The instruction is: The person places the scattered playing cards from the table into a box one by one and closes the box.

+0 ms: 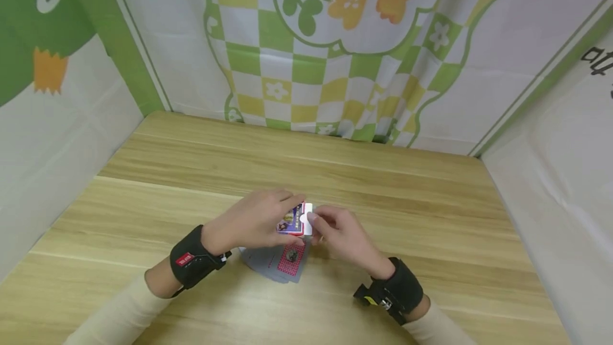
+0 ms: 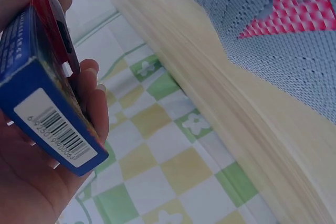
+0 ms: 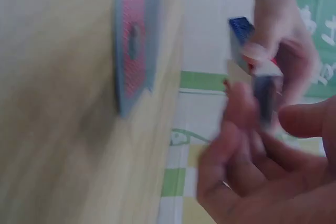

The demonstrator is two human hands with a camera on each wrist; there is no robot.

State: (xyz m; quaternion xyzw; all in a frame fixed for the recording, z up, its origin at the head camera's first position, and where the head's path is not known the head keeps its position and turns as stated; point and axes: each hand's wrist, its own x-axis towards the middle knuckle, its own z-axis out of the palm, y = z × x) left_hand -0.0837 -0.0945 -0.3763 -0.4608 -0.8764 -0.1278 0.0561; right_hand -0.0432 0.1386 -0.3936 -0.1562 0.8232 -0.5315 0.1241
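My left hand (image 1: pixel 249 220) grips a small playing-card box (image 1: pixel 290 219), blue with a red edge and a printed picture. Its barcode end (image 2: pixel 58 129) faces the camera in the left wrist view. At the box's other end, my right hand (image 1: pixel 348 236) pinches the white end (image 1: pixel 308 211) between thumb and fingers. In the right wrist view, that thumb and the fingers come together around the dark end of the box, which is blurred. Below the hands, fanned playing cards (image 1: pixel 268 264) lie on the table, with a red-patterned back (image 1: pixel 291 257) on top.
The wooden table (image 1: pixel 167 190) stretches out under both arms. A checked floral curtain (image 1: pixel 306 68) hangs along its far edge, with white and green cloth walls (image 1: pixel 62 158) at the sides. Black straps (image 1: pixel 195 257) hold the wrist cameras.
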